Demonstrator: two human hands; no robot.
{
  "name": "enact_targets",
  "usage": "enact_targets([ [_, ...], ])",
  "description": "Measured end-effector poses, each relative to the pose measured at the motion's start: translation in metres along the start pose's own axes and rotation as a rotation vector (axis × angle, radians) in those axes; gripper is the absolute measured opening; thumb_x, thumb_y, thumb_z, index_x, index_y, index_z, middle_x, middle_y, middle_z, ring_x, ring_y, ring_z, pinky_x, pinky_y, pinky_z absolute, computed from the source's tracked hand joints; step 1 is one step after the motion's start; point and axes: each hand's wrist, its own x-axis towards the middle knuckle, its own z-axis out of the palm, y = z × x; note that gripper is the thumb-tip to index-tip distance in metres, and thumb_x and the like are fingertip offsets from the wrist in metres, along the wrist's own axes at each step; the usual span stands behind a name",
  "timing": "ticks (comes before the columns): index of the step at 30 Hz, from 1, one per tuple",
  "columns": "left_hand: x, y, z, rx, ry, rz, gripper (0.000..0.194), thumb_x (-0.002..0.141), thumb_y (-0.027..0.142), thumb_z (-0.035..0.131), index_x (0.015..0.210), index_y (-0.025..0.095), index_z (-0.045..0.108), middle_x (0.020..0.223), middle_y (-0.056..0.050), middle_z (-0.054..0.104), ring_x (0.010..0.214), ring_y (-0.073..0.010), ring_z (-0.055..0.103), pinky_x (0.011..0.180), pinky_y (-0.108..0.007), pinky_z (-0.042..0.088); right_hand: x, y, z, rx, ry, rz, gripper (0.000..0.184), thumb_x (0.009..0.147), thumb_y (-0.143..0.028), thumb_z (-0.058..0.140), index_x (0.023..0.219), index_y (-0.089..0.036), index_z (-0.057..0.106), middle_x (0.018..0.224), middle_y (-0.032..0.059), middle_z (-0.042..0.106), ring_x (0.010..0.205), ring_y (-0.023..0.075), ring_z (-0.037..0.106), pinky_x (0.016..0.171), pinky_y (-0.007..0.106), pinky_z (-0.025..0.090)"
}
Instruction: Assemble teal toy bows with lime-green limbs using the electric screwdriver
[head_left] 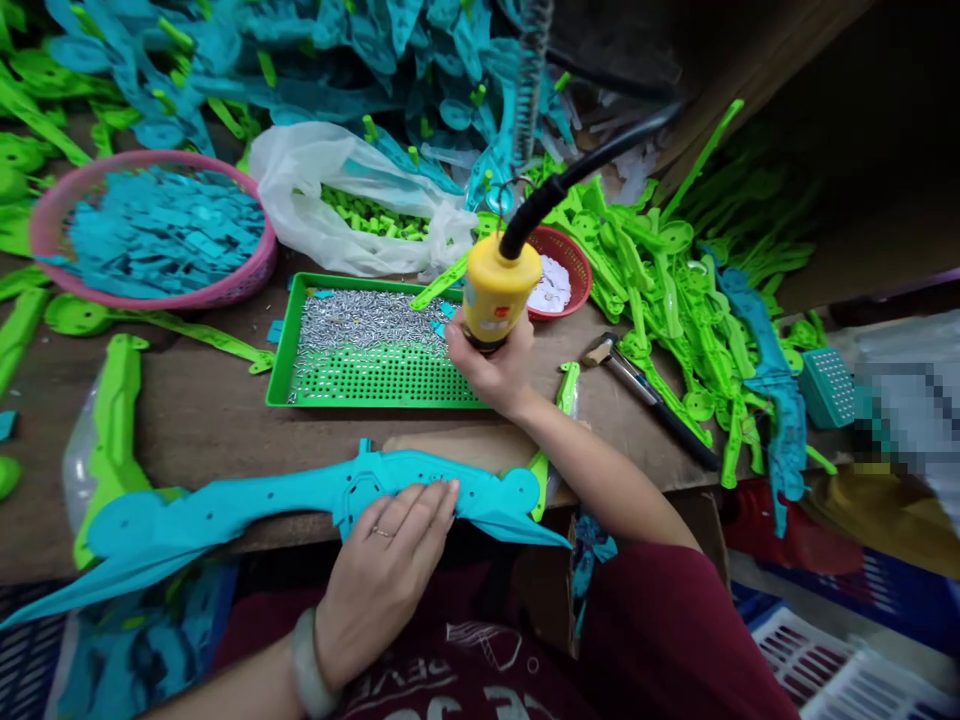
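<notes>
My left hand (390, 570) lies on a long turquoise plastic toy part (300, 500) at the near table edge, fingers pressed on it and thumb under it. My right hand (491, 370) is wrapped round a yellow electric screwdriver (496, 290) with a black cable, held upright over the right end of a green perforated tray (367, 385) that holds many small silver screws (367, 320).
A pink basket (150, 235) of turquoise pieces stands at the back left. A clear bag (352, 205) holds green pegs. A small red bowl (570, 265) holds white bits. A hammer (652, 395) lies to the right. Heaps of green and turquoise parts cover the back and right.
</notes>
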Motion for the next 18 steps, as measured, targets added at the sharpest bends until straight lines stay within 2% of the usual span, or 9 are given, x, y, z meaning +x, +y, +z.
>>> enact_targets([
  [3, -0.003, 0.001, 0.001, -0.011, 0.008, 0.014, 0.038, 0.096, 0.008, 0.042, 0.128, 0.011, 0.063, 0.134, -0.009, 0.065, 0.113, -0.0239, 0.06, 0.088, -0.038, 0.044, -0.003, 0.002, -0.001, 0.005, 0.0, 0.029, 0.032, 0.083, -0.04, 0.066, 0.103, -0.024, 0.048, 0.074, -0.004, 0.054, 0.06, 0.0116, 0.051, 0.056, 0.029, 0.048],
  [7, -0.003, 0.001, -0.004, 0.039, 0.005, 0.007, 0.04, 0.095, 0.007, 0.044, 0.13, 0.009, 0.062, 0.139, -0.009, 0.061, 0.092, -0.0233, 0.061, 0.077, -0.04, 0.043, -0.005, 0.003, -0.002, 0.04, -0.002, 0.079, 0.041, 0.083, -0.039, 0.067, 0.115, -0.024, 0.047, 0.075, -0.0041, 0.055, 0.06, 0.0118, 0.053, 0.056, 0.029, 0.05],
  [10, -0.001, 0.002, -0.006, 0.071, -0.008, 0.023, 0.04, 0.093, 0.006, 0.044, 0.129, 0.007, 0.063, 0.14, -0.013, 0.059, 0.082, -0.0228, 0.06, 0.067, -0.039, 0.042, 0.0, -0.007, -0.004, 0.061, 0.006, 0.059, 0.04, 0.085, -0.039, 0.066, 0.117, -0.025, 0.047, 0.072, -0.0046, 0.055, 0.057, 0.0116, 0.054, 0.054, 0.029, 0.049],
  [12, 0.0, 0.004, -0.007, 0.093, -0.013, 0.034, 0.04, 0.093, 0.005, 0.043, 0.128, 0.005, 0.063, 0.141, -0.016, 0.058, 0.08, -0.0228, 0.059, 0.065, -0.038, 0.042, 0.004, -0.024, -0.006, 0.08, 0.025, 0.007, 0.034, 0.087, -0.039, 0.063, 0.116, -0.027, 0.048, 0.069, -0.0057, 0.052, 0.053, 0.0112, 0.052, 0.051, 0.029, 0.047],
  [16, 0.001, 0.009, -0.007, 0.116, -0.044, 0.055, 0.042, 0.091, 0.007, 0.044, 0.129, 0.001, 0.06, 0.139, -0.023, 0.057, 0.077, -0.0224, 0.059, 0.063, -0.038, 0.043, -0.007, -0.077, -0.01, 0.13, 0.056, -0.021, 0.031, 0.093, -0.042, 0.053, 0.121, -0.034, 0.043, 0.061, -0.0072, 0.043, 0.046, 0.0122, 0.049, 0.043, 0.028, 0.046],
  [18, 0.001, 0.01, -0.007, 0.097, -0.054, 0.062, 0.043, 0.089, 0.008, 0.044, 0.128, -0.001, 0.061, 0.135, -0.025, 0.06, 0.077, -0.0225, 0.059, 0.063, -0.038, 0.044, -0.023, -0.101, -0.013, 0.113, -0.094, 0.064, 0.036, 0.094, -0.046, 0.049, 0.126, -0.039, 0.036, 0.059, -0.0075, 0.04, 0.044, 0.0142, 0.048, 0.041, 0.029, 0.047],
])
